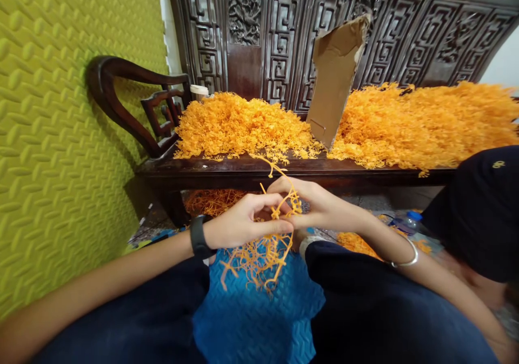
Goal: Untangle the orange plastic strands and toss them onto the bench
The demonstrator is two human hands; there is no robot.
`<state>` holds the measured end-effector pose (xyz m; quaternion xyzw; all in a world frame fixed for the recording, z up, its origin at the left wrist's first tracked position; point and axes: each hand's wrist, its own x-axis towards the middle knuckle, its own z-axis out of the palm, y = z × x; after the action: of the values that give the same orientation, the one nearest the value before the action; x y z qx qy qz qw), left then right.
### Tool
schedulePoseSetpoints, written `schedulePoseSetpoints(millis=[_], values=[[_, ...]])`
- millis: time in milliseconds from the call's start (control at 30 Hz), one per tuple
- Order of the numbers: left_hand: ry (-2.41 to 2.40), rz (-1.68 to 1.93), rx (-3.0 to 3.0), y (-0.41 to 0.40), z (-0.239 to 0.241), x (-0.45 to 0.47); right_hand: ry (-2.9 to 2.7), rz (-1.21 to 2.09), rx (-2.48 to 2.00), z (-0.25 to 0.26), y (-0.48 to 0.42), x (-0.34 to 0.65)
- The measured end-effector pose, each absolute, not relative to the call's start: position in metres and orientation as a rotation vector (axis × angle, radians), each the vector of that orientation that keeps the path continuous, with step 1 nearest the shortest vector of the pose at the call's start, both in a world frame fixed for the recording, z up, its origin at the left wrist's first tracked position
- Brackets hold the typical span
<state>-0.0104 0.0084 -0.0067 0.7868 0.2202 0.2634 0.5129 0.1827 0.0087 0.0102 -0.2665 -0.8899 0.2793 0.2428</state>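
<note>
Carved bench (227, 166), heaped with orange pieces (239, 126). Beside it, a person's dark cap (466, 218). Left hand (239, 220), right hand (324, 204): fingers clamped on orange strand (292, 204) between them, before bench. Cap's yellow mark (498, 164): illegible.

Glossy carved wood bench (251, 166); matt cardboard (334, 80); smooth orange plastic pieces (243, 126)

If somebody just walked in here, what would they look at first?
Probably the bright orange heaps piled along the dark wooden bench, with a piece of cardboard standing up between them. Next, maybe, the left hand and right hand in the middle, with thin orange strands at their fingers. The bumpy yellow-green wall covering stands out too, along the picture's left side.
</note>
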Motion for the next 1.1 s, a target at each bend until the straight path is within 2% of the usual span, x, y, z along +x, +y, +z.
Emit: schedulePoseSetpoints(millis=[100, 167, 300, 433, 600, 667, 733, 833, 900, 967, 1033, 1100], values=[[0.487, 0.689, 1.748, 0.003, -0.006, -0.005, -2.318, 1.192, -0.587, 0.0, 0.016, 0.178], [0.458, 0.708, 1.717, 0.001, -0.004, -0.001, -2.27, 1.365, -0.511, -0.007, 0.022, 0.175], [0.496, 0.721, 1.808, -0.001, 0.001, 0.001, -2.303, 1.349, -0.529, -0.012, 0.029, 0.177], [0.694, 0.78, 1.942, 0.001, -0.001, -0.001, -2.509, 0.88, -0.698, -0.009, 0.023, 0.18], [0.938, 0.757, 2.154, 0.005, -0.01, 0.001, -2.704, -0.289, -1.422, 0.0, 0.002, 0.167], [0.973, 0.77, 2.206, 0.005, -0.011, 0.001, -2.661, -0.656, -1.594, 0.004, -0.005, 0.158], [0.969, 0.769, 2.239, 0.005, -0.01, 0.001, -2.619, -0.851, -1.685, 0.006, -0.011, 0.15], [0.928, 0.741, 2.246, 0.004, -0.01, -0.001, -2.606, -0.951, -1.708, 0.007, -0.015, 0.144], [0.911, 0.704, 2.206, 0.004, -0.01, -0.003, -2.685, -0.909, -1.636, 0.008, -0.015, 0.147], [0.861, 0.657, 2.125, 0.003, -0.011, -0.004, -2.853, -0.722, -1.447, 0.01, -0.012, 0.156], [0.729, 0.612, 2.001, 0.001, -0.01, -0.006, -3.037, -0.254, -1.17, 0.013, -0.008, 0.167], [0.572, 0.57, 1.852, -0.004, -0.006, -0.006, -3.069, 0.424, -0.887, 0.015, -0.002, 0.176]])
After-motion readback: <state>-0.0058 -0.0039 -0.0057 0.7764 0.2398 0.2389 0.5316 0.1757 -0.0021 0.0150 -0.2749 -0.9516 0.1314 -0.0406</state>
